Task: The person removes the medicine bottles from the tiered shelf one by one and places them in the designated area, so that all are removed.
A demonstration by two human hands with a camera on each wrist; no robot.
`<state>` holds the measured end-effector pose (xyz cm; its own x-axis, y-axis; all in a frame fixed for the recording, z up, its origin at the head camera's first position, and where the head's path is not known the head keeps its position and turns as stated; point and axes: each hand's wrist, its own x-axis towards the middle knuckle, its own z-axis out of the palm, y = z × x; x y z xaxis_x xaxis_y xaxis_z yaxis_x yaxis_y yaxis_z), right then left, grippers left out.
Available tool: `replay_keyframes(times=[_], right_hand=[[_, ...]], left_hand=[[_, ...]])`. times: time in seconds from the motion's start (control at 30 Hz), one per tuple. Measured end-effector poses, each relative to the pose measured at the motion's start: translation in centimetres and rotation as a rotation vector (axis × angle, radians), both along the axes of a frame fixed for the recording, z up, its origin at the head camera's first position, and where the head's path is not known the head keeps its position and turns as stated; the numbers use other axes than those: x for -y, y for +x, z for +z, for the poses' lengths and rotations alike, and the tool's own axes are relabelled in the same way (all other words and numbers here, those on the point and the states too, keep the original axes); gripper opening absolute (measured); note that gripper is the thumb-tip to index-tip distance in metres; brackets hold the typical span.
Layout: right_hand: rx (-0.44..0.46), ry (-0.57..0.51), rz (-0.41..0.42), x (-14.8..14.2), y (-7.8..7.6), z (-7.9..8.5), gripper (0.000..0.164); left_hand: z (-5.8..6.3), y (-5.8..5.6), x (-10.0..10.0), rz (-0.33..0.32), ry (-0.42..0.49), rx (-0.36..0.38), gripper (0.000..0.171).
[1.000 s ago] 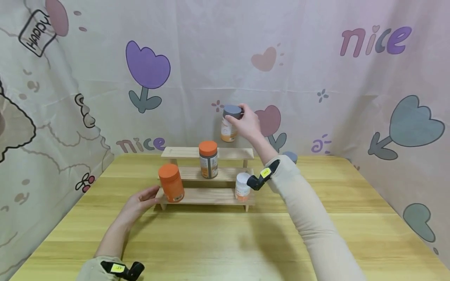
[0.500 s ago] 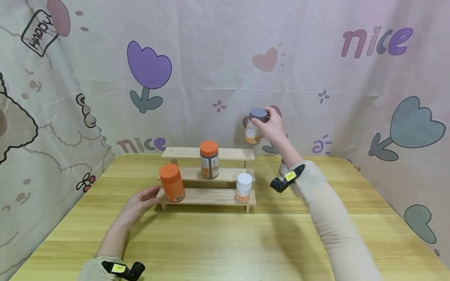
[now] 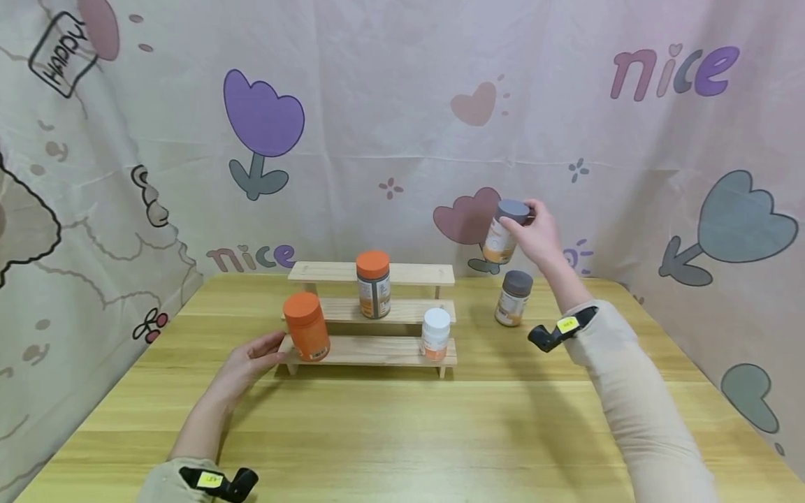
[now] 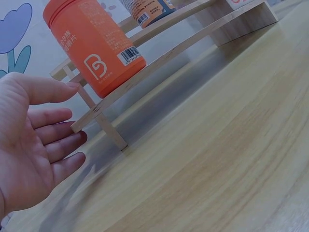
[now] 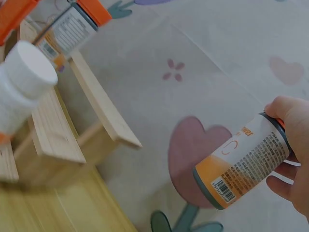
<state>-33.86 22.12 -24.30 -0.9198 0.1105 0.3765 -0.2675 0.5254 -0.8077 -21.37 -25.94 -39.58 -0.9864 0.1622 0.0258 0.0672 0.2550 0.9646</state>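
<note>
My right hand (image 3: 537,234) grips a white-and-orange supplement bottle (image 3: 500,241) by its grey lid, in the air to the right of the wooden tiered shelf (image 3: 371,353). The right wrist view shows the barcode side of this bottle (image 5: 241,166). A second grey-lidded bottle (image 3: 512,300) stands on the table below it. At the shelf's lower left end is my left hand (image 3: 248,363), fingers loosely bent, fingertips right at the wood. Closest to it, an orange jar (image 4: 96,48) stands on the bottom tier.
On the middle tier stands a dark bottle with an orange lid (image 3: 374,286). A small white bottle (image 3: 435,334) is at the right end of the bottom tier. Behind the wooden table (image 3: 402,433) hangs a printed cloth (image 3: 377,105).
My right hand has carried the bottle rightward from above the top tier, past the shelf's right end. The standing grey-lidded bottle is now uncovered. My left hand stays put.
</note>
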Motion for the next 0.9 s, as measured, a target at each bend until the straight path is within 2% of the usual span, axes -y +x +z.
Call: replay_keyframes(times=[0.17, 0.47, 0.77, 0.9], right_hand=[[0.017, 0.034, -0.063, -2.6, 0.8, -0.2, 0.065], [0.050, 0.100, -0.169, -7.0, 1.9, -1.4, 0.074], [0.093, 0.136, -0.224, -9.8, 2.7, -3.0, 0.075], [0.115, 0.131, -0.231, -10.8, 2.9, -4.3, 0.075]], left_hand=[[0.0, 0.0, 0.1, 0.001, -0.005, 0.020, 0.063], [0.0, -0.1, 0.1, 0.017, -0.034, 0.013, 0.064], [0.2, 0.0, 0.1, 0.012, -0.030, 0.016, 0.065], [0.1, -0.1, 0.1, 0.013, -0.029, 0.013, 0.064]])
